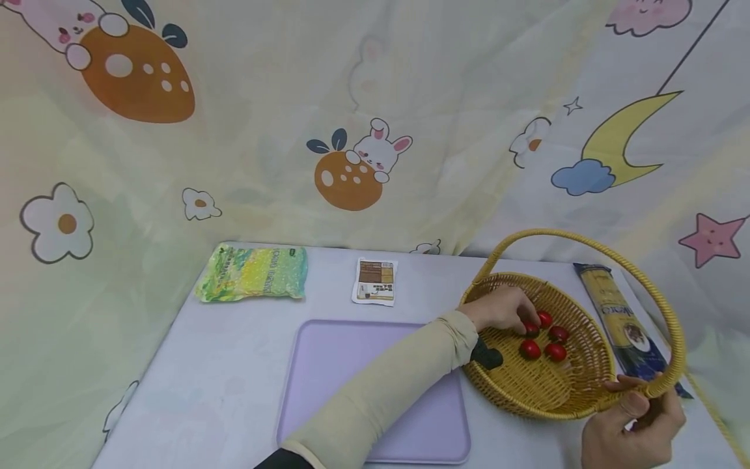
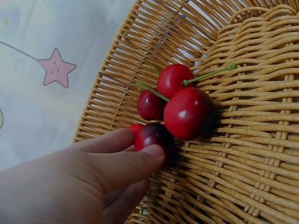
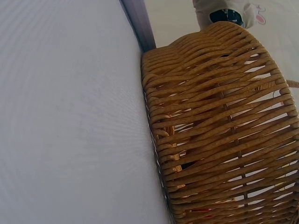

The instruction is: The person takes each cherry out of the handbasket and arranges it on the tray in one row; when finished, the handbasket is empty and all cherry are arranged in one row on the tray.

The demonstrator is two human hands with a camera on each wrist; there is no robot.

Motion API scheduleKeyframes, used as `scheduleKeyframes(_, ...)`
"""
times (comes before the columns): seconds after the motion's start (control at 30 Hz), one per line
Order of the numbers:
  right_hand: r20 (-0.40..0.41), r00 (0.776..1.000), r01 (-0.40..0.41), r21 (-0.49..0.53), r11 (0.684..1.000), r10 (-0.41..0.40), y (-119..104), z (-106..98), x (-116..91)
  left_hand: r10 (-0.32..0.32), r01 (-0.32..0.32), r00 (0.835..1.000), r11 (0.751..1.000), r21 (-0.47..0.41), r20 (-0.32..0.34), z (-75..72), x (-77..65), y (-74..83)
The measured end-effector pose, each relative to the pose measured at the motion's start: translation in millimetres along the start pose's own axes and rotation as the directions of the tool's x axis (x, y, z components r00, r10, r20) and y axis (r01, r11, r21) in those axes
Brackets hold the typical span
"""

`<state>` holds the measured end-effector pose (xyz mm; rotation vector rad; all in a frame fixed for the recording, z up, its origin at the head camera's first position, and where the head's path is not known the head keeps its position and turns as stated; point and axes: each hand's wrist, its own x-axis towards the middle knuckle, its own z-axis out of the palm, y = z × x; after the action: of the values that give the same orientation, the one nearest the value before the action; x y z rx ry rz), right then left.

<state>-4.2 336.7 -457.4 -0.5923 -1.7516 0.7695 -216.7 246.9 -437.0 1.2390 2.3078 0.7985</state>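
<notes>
My left hand [image 1: 508, 309] reaches into the yellow wicker basket [image 1: 536, 391] and pinches a dark red cherry [image 2: 157, 140] between thumb and fingers. Beside it in the left wrist view lie other red cherries [image 2: 189, 113], some with green stems. Seen from the head, several cherries [image 1: 555, 352] sit together on the basket floor. At the near right rim, my right hand [image 1: 635, 423] grips the basket by the foot of its arched handle [image 1: 674, 319]. The right wrist view shows the basket's woven side [image 3: 224, 121] close up, with that hand out of sight.
A lilac tray [image 1: 433, 430] lies under my left forearm. Towards the back of the white table are a green-yellow packet [image 1: 254, 272] and a small white-brown sachet [image 1: 375, 282]. Right of the basket is a blue-and-gold packet [image 1: 622, 319]. A printed curtain [image 1: 263, 163] hangs behind.
</notes>
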Motion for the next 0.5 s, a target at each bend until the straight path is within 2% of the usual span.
scheduleKeyframes(0.13,0.022,1.000,-0.012,-0.075,0.997,0.014,-4,-3,-3,0.032,-0.033,0.999,0.999,0.018,0.026,0.5,0.5,-0.3)
scheduleKeyframes(0.33,0.025,0.992,-0.117,-0.161,0.980,0.122,-12,-5,-5,0.065,-0.069,0.995,0.996,0.052,0.080,-0.7,-1.7,2.8)
scheduleKeyframes(0.4,0.027,0.991,-0.127,-0.163,0.978,0.133,-13,-5,-5,0.068,-0.073,0.995,0.995,0.068,0.074,-1.4,-2.4,3.3)
scheduleKeyframes(0.5,0.031,0.989,-0.137,-0.159,0.978,0.143,-14,-4,-5,0.069,-0.070,0.997,0.994,0.088,0.024,-2.4,-3.0,3.0)
